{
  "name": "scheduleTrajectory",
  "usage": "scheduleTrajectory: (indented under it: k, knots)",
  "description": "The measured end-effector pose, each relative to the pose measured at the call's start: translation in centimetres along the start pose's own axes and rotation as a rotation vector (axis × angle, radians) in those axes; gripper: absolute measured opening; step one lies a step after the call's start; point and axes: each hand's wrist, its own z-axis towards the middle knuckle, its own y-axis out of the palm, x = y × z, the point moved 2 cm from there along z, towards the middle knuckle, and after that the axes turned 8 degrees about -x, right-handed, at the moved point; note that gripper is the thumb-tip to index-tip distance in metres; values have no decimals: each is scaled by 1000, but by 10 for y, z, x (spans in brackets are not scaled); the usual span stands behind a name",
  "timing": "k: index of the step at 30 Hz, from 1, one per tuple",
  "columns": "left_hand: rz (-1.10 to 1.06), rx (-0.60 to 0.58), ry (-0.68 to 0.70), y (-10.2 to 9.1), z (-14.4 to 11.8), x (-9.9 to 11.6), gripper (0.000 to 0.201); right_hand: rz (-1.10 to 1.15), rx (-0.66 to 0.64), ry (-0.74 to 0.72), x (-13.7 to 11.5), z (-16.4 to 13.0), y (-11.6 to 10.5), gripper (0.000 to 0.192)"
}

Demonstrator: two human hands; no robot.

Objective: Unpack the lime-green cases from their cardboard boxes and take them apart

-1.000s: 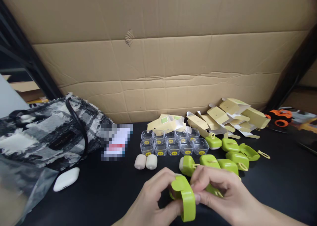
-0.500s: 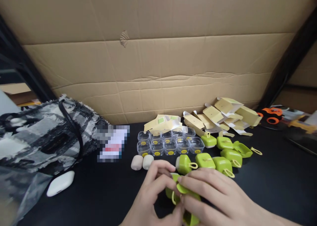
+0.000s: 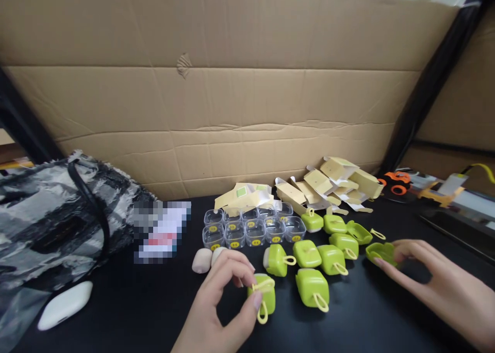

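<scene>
My left hand [image 3: 228, 296] pinches a pale yellow loop strap [image 3: 265, 285] between thumb and fingers, just above a green squarish case [image 3: 270, 300] with its own yellow loop. My right hand [image 3: 433, 281] grips an open green cover [image 3: 381, 252] at the right of the group, low over the black table. Between the hands sits another green case [image 3: 313, 288], its loop towards me. Several more green cases [image 3: 307, 253] lie behind it. Beside an opened green cover [image 3: 359, 232] rests a loose yellow loop [image 3: 378, 234].
Clear plastic cups [image 3: 255, 233] with yellow stickers stand in two rows. Flattened cream boxes [image 3: 328, 185] lie behind them. Two small pale rounded cases [image 3: 201, 260] sit near my left hand. Further left are a white rounded case [image 3: 65, 305] and a black-and-white bag [image 3: 96, 203]. Cardboard [image 3: 232, 95] walls the back.
My hands, together over green pieces before, are now apart. The right hand has moved right with the open green cover; the left now holds the yellow loop. The view has shifted slightly right.
</scene>
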Motion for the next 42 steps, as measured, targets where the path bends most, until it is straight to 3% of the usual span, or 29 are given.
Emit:
scheduleTrajectory:
  k: [4,7,10,11,13,15,18,21,25,27,30,33,35,37,39,42]
  knots:
    - [6,-13,18,0,0,0,7,-337,-14,46,9,-4,9,32]
    - [19,-47,47,0,1,1,8,-390,83,-7,0,4,14,33]
    - [20,-67,75,2,0,2,9,-282,159,-169,-30,8,24,22]
    - [18,-72,80,2,0,3,10,-193,124,-237,-46,8,29,15]
    - [18,-101,86,3,-1,4,9,13,-74,-359,-84,8,43,13]
    - [30,-157,96,4,-2,5,8,196,-258,-419,-121,6,57,18]
    - [81,-229,107,5,-4,4,7,376,-393,-432,-151,7,68,3]
    - [201,-214,99,3,-4,0,26,322,-360,-317,-133,14,61,9]
    - [441,-254,122,-2,-1,-6,64,8,-13,-85,-64,26,16,21]
    - [530,-324,146,-5,1,-8,74,-209,92,117,-28,31,-8,30]
    - [584,-360,158,-9,5,-10,81,-444,-35,345,17,36,-27,30]
    - [548,-473,126,-11,8,-12,75,-426,-170,331,51,39,-26,25]
    - [478,-593,82,-11,9,-13,71,-408,-173,296,67,40,-20,26]
    - [392,-663,41,-11,8,-13,62,-409,-137,281,75,41,-14,35]
    - [308,-665,29,-11,8,-13,50,-405,-79,244,66,43,-10,48]
    - [229,-603,10,-11,8,-15,38,-396,37,10,16,47,-4,46]
